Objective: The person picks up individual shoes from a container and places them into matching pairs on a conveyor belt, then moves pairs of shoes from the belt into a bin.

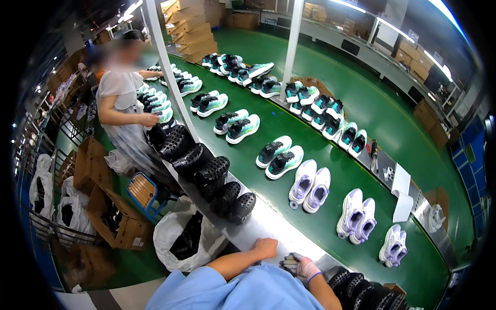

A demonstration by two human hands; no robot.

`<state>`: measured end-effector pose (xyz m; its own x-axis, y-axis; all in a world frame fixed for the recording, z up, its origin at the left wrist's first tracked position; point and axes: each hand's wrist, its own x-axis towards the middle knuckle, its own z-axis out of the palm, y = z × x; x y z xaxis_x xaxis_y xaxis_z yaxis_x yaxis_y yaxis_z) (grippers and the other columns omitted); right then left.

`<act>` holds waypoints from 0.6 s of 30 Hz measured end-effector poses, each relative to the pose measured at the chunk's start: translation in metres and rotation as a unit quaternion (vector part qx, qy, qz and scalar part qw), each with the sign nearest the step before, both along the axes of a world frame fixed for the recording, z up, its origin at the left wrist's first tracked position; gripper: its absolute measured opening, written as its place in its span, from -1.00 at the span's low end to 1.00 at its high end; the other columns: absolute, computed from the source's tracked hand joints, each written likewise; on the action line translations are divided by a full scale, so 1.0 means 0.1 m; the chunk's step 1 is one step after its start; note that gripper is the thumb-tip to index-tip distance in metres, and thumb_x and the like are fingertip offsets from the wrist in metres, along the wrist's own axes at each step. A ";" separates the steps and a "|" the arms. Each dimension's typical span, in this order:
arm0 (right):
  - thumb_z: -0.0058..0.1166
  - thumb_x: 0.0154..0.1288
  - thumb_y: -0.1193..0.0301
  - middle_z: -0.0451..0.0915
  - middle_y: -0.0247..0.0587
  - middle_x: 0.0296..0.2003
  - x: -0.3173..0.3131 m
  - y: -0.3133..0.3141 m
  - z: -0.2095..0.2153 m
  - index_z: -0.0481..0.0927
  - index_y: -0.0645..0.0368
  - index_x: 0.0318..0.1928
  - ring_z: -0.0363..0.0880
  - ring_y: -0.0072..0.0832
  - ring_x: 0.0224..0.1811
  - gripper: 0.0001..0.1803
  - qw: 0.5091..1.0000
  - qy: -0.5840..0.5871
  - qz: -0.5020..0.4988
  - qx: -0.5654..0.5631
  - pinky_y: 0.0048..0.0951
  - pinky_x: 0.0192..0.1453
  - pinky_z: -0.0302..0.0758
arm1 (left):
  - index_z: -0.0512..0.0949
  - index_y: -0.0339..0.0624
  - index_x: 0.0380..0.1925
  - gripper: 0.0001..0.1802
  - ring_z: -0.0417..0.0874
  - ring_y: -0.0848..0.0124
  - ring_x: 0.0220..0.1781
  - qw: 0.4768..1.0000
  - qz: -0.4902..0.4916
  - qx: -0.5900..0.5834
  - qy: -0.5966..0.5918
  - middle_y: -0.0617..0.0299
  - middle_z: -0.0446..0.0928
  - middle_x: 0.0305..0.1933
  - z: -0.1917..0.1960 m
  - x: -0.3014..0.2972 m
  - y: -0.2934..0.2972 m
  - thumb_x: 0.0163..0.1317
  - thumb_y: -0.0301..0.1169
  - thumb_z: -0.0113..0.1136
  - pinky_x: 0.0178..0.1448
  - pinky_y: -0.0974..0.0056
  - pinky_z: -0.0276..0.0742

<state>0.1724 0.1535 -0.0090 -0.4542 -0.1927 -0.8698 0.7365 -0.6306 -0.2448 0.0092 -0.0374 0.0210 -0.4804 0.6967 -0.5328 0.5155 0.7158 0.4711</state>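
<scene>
My left hand [266, 248] is bare and curled into a fist on the metal rim of the conveyor, with no object showing in it. Close beside it, my right hand [304, 265] wears a white and grey glove. Its fingers lie apart on the same metal rim, holding nothing visible. Black studded clogs or shoe forms [241, 207] stand in a row along the rim to the left of my fist. More black footwear [356, 289] is lined up right of my gloved hand. Across on the green belt [227, 160], white and lilac sneakers [315, 187] sit in pairs.
Teal and black sneakers [281, 157] line the belt and far ledge [330, 121]. A co-worker [121, 98] stands at the left. An open white bag [173, 235], cardboard boxes [116, 217] and a blue-framed chair [142, 192] are on the floor. White posts [292, 46] rise from the line.
</scene>
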 end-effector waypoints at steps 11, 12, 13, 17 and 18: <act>-0.13 0.60 0.00 0.76 -0.03 -0.25 -0.04 -0.02 0.20 0.68 0.23 -0.09 0.74 -0.18 -0.38 -0.47 0.997 -0.045 -0.001 0.061 -0.15 -0.23 0.70 | 0.72 -0.20 -0.15 -0.65 0.75 -0.08 0.03 1.000 0.017 0.007 0.001 -0.16 0.73 -0.08 -0.03 0.01 0.04 0.16 -0.27 0.13 0.15 -0.19 0.59; -0.13 0.60 0.00 0.76 -0.03 -0.25 -0.03 -0.01 0.20 0.68 0.23 -0.09 0.74 -0.18 -0.38 -0.47 0.997 -0.045 -0.001 0.059 -0.15 -0.23 0.70 | 0.72 -0.20 -0.15 -0.65 0.75 -0.08 0.03 1.000 0.016 0.005 0.002 -0.16 0.73 -0.08 -0.04 0.01 0.05 0.16 -0.27 0.13 0.15 -0.19 0.59; -0.14 0.59 -0.03 0.76 -0.05 -0.28 -0.02 -0.01 0.19 0.69 0.22 -0.12 0.72 -0.20 -0.40 -0.44 0.997 -0.044 -0.001 0.062 -0.17 -0.25 0.69 | 0.72 -0.20 -0.16 -0.66 0.75 -0.08 0.02 1.000 0.011 -0.001 0.002 -0.16 0.73 -0.09 -0.06 0.01 0.06 0.16 -0.28 0.14 0.13 -0.19 0.60; -0.12 0.56 -0.09 0.76 -0.07 -0.33 -0.05 -0.08 0.27 0.72 0.20 -0.14 0.71 -0.26 -0.43 -0.40 0.995 -0.046 0.003 0.091 -0.23 -0.31 0.65 | 0.73 -0.21 -0.19 -0.67 0.76 -0.09 0.00 1.000 0.011 -0.008 0.003 -0.16 0.73 -0.12 -0.06 0.01 0.04 0.16 -0.28 0.15 0.11 -0.18 0.62; -0.12 0.56 -0.09 0.76 -0.07 -0.33 -0.07 -0.08 0.27 0.72 0.20 -0.14 0.71 -0.26 -0.43 -0.40 0.995 -0.046 0.004 0.088 -0.23 -0.31 0.65 | 0.73 -0.21 -0.19 -0.67 0.76 -0.09 0.00 1.000 0.012 -0.011 0.003 -0.16 0.73 -0.12 -0.04 0.01 0.02 0.16 -0.28 0.15 0.11 -0.18 0.62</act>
